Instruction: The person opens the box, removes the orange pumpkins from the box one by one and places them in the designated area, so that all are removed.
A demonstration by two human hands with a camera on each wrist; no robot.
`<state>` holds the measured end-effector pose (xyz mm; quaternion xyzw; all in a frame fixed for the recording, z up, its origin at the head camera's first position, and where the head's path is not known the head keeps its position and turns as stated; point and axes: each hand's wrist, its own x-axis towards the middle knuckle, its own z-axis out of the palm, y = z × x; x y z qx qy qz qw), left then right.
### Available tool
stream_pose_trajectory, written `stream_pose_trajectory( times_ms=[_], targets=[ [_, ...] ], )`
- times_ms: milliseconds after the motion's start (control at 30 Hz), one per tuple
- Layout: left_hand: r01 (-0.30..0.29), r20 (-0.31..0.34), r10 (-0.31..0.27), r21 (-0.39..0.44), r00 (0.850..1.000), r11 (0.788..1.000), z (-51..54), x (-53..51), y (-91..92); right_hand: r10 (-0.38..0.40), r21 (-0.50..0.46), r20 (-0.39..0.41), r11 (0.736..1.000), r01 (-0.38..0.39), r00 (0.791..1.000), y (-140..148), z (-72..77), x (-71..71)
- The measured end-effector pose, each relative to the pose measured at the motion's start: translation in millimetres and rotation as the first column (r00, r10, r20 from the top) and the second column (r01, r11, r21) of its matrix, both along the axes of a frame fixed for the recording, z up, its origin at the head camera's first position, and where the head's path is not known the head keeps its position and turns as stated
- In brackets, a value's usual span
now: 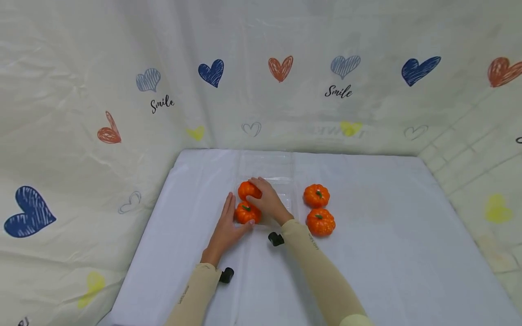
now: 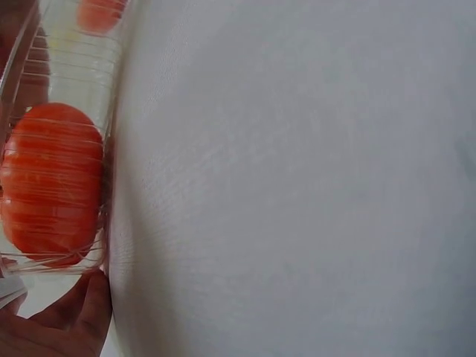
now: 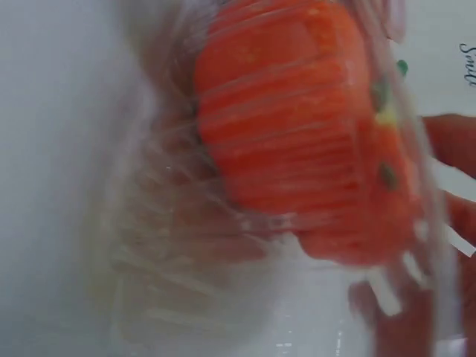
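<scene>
A clear plastic container holds a front orange pumpkin and a rear orange pumpkin in its left part. My right hand reaches over the container and grips the rear pumpkin, fingers bent over its right side. Along the container's left side lies my left hand, fingers straight and thumb at the front edge. In the left wrist view, a pumpkin shows through the ribbed wall, with the left hand touching the corner. Ribbed plastic partly covers the pumpkins in the right wrist view.
Two more orange pumpkins stand on the white table, right of the container. The container's clear lid lies raised or folded back behind it. A curtain with printed hearts hangs behind the table.
</scene>
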<state>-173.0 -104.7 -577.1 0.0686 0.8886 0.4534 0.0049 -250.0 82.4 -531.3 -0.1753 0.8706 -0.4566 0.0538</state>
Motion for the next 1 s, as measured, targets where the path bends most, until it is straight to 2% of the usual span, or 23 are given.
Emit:
stream_pose_trajectory(
  times_ms=[200,400,600,1000],
  targets=[
    [-0.005,-0.002,0.005,0.003,1.000,1.000,-2.6,1.6,0.2,-0.061,0.003,-0.048,0.998,0.061,0.997,-2,-8.1,3.6],
    [-0.009,0.004,0.009,0.014,1.000,1.000,-3.2,2.1,0.0,-0.078,-0.027,-0.076,0.997,0.076,0.994,-1,-9.3,3.3],
    [-0.004,0.005,0.004,0.008,1.000,1.000,-1.4,0.4,0.7,-0.090,-0.094,-0.089,0.992,0.081,0.992,2,-2.7,4.0],
    [-0.007,0.014,0.006,0.022,1.000,1.000,0.2,2.2,0.7,-0.104,-0.134,-0.071,0.986,0.094,0.992,22,13.6,13.0]
  ],
)
